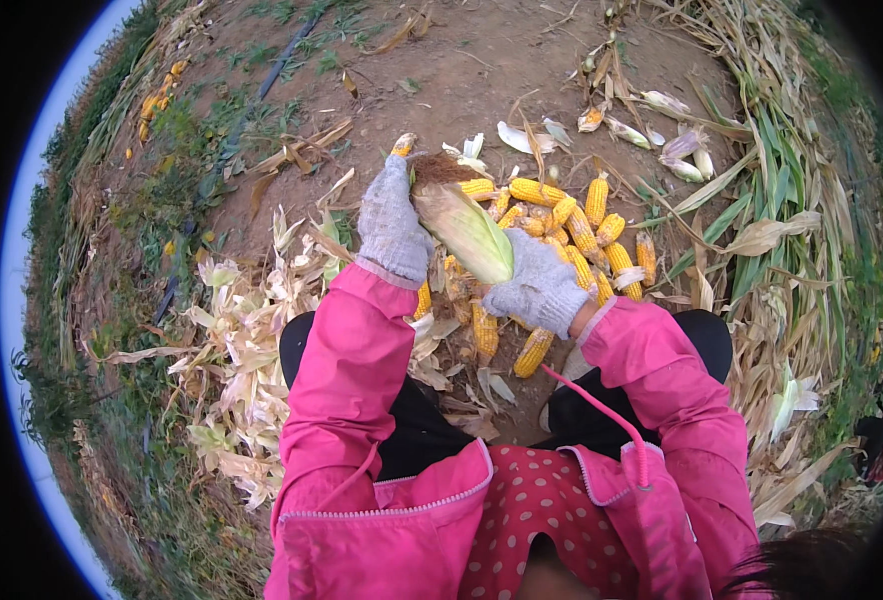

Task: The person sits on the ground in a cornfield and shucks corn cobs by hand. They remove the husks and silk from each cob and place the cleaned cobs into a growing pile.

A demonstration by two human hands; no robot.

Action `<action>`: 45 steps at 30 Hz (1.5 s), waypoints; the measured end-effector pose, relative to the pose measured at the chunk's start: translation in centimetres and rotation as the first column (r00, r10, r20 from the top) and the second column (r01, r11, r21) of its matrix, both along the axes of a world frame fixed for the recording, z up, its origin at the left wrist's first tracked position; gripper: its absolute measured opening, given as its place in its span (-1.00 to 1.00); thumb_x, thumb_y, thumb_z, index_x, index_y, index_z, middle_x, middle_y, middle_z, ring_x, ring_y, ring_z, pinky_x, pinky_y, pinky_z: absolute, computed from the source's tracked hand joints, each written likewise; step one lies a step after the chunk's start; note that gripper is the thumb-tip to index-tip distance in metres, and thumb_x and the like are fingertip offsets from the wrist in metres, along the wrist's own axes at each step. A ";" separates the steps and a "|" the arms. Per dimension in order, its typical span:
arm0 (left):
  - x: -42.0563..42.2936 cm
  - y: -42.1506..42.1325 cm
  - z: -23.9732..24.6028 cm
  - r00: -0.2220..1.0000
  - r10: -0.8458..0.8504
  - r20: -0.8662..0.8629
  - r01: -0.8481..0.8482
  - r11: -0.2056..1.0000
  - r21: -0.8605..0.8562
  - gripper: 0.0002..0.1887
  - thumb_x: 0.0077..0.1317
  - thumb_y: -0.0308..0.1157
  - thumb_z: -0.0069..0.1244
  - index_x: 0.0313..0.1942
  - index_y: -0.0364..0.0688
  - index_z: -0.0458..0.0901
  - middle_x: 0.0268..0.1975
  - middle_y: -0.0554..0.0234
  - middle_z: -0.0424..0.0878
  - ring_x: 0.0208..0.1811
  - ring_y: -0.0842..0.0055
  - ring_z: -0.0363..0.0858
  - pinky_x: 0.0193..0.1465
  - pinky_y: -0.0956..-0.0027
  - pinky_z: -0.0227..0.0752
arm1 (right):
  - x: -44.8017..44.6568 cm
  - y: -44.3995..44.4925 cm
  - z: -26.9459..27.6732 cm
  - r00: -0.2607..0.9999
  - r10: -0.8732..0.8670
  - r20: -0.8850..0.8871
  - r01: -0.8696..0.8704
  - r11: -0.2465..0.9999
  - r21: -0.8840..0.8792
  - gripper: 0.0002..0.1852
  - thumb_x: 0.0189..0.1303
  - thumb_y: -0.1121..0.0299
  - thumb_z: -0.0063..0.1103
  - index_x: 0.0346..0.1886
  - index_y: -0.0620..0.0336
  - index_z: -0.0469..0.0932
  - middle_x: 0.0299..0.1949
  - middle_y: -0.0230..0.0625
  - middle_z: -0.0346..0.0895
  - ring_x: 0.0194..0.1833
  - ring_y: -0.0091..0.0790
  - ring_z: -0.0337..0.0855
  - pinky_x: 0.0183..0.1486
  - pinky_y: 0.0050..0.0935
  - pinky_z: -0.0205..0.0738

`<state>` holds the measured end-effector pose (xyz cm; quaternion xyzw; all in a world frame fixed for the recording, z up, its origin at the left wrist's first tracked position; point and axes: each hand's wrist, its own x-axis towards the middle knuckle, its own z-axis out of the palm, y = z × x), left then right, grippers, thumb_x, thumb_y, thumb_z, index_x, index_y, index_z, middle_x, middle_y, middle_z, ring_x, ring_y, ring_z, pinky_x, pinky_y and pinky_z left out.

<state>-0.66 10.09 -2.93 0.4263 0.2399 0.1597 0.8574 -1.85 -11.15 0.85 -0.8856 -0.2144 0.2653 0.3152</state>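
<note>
An unpeeled ear of corn (468,232), in a pale green husk with brown silk (441,169) at its far end, is held up between both hands. My left hand (393,221), in a grey knit glove, grips it near the silk end, the fingers mostly hidden. A yellow-orange tip sticks out above this glove; what it is I cannot tell. My right hand (539,285), also gloved, closes around the ear's near end. Under and beyond the hands, a pile of husked yellow corn ears (580,232) lies on bare soil, partly covered by the held ear.
Stripped husks (250,375) are heaped beside my left knee. Cut corn stalks (764,210) lie along the right, with several small husked ears (685,154) near them. A dark hose or strip (288,56) crosses the weeds at upper left. More yellow ears (160,97) lie farther off.
</note>
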 end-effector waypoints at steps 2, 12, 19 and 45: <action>0.4 0.1 -0.4 0.998 0.023 0.058 -0.012 0.982 -0.191 -0.59 0.52 -0.11 -0.14 -0.03 -0.30 0.63 -0.15 0.12 0.71 -0.13 0.39 0.68 -0.05 0.29 0.60 | 0.2 -0.2 0.8 0.999 -0.008 0.048 0.009 1.000 -0.027 -0.33 -0.21 0.09 0.42 0.04 0.18 0.50 -0.13 0.03 0.64 -0.05 0.08 0.66 0.00 -0.13 0.54; 0.2 0.5 1.5 0.946 -0.215 0.241 0.290 0.895 -0.338 -0.64 0.41 -0.09 -0.03 -0.30 -0.26 0.56 -0.34 0.05 0.66 -0.16 0.16 0.67 0.01 0.02 0.60 | 1.1 -0.4 0.4 0.974 0.030 0.226 -0.033 0.999 0.010 -0.41 -0.20 0.16 0.45 -0.01 0.10 0.52 -0.20 -0.07 0.61 -0.11 0.04 0.65 -0.07 -0.08 0.54; -0.3 0.6 0.6 0.925 -0.323 0.201 0.364 0.906 -0.217 -0.65 0.41 -0.12 -0.03 -0.26 -0.29 0.53 -0.34 0.05 0.61 -0.20 0.15 0.66 -0.10 0.03 0.65 | 2.1 -1.4 -0.2 0.904 0.095 0.418 -0.155 0.982 0.112 -0.37 -0.30 0.17 0.56 -0.06 0.10 0.51 -0.17 -0.08 0.58 -0.09 0.05 0.61 -0.04 -0.08 0.52; -2.1 -2.3 0.9 0.909 -0.400 -0.120 0.186 0.129 0.974 -0.59 0.34 -0.45 0.07 0.18 -0.28 0.43 0.08 0.13 0.57 0.11 0.32 0.59 0.18 0.22 0.51 | 2.5 -1.5 -2.5 0.462 0.195 -0.865 0.773 0.389 0.501 -0.52 0.41 0.05 0.12 0.18 0.23 0.48 0.02 -0.28 0.62 0.02 -0.42 0.66 0.06 -0.36 0.59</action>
